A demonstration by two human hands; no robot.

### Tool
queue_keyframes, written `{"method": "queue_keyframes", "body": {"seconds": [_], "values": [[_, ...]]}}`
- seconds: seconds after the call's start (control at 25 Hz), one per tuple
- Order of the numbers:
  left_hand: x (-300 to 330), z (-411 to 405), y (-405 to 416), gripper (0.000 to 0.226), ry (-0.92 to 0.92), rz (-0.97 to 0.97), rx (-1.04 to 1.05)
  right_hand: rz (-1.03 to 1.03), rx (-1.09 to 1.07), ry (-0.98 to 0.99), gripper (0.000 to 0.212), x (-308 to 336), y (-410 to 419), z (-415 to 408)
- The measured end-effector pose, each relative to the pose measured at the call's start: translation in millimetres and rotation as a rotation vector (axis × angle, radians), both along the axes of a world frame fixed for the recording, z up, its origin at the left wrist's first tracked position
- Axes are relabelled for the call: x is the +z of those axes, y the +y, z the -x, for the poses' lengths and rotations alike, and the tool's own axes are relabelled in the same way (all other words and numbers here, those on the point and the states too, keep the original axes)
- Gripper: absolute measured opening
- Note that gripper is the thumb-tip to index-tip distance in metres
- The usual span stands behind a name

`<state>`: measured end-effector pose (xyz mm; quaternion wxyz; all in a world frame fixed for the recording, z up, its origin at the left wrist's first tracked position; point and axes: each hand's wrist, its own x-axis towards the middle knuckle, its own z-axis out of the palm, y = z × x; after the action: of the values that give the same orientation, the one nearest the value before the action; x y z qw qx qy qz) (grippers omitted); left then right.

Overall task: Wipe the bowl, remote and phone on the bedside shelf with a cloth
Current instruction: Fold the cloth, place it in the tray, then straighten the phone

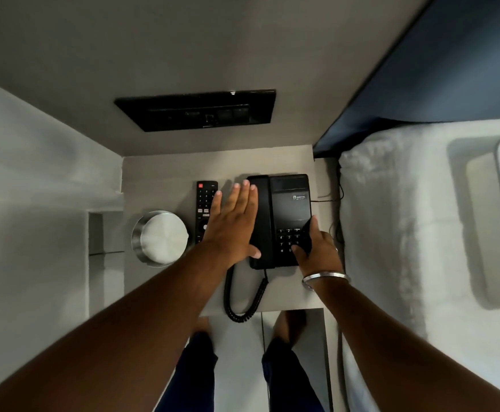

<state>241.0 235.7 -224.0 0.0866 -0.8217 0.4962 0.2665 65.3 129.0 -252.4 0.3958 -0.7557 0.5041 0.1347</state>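
Note:
A black desk phone [289, 200] sits on the grey bedside shelf [159, 171], its handset [262, 221] in the cradle on the left side. My right hand [317, 251] presses on the keypad, closed around what looks like a dark cloth [309, 228]. My left hand [232, 221] is flat with fingers spread, hovering between the handset and the black remote [204, 203], with its thumb against the handset. The hand covers the remote's lower right part. A steel bowl [159, 237] stands at the shelf's left front.
The phone's coiled cord [243, 304] hangs over the shelf's front edge. A black switch panel [195, 113] is on the wall behind. A white bed [406, 233] lies close on the right, and cables [336, 200] run down between shelf and bed. My legs stand below.

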Motion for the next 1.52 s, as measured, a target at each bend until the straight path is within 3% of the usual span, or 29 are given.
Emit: {"method": "queue_keyframes", "body": {"seconds": [0.08,0.16,0.28,0.36,0.44,0.6,1.0,1.24,1.4,1.52], "values": [[2,-4,-2,0.141,0.024,-0.002,-0.012,0.059,-0.014,0.019,0.075,4,-1,-3],[4,-12,2,0.133,0.045,0.024,0.025,0.288,0.055,0.010,0.071,17,6,-8],[3,-53,16,0.103,-0.017,0.134,0.142,0.532,0.383,-0.187,0.069,30,39,-33],[-3,-88,27,0.088,-0.072,0.113,0.131,0.467,0.659,-0.275,0.071,24,77,-57],[-10,-109,34,0.086,-0.085,0.036,0.043,0.327,0.915,-0.190,0.074,12,113,-72],[-24,-117,36,0.090,-0.097,0.028,-0.067,0.302,1.103,-0.012,0.073,-11,127,-72],[-38,-103,37,0.089,0.040,0.097,0.053,0.349,1.164,0.065,0.064,-5,114,-57],[-23,-114,86,0.087,0.037,0.190,0.171,0.375,1.032,0.025,0.066,25,111,-64],[-11,-89,160,0.115,0.061,0.068,0.223,0.420,0.967,0.019,0.077,58,92,-46],[-20,-81,172,0.128,0.060,0.006,0.237,0.440,0.898,0.069,0.076,67,77,-41]]}}
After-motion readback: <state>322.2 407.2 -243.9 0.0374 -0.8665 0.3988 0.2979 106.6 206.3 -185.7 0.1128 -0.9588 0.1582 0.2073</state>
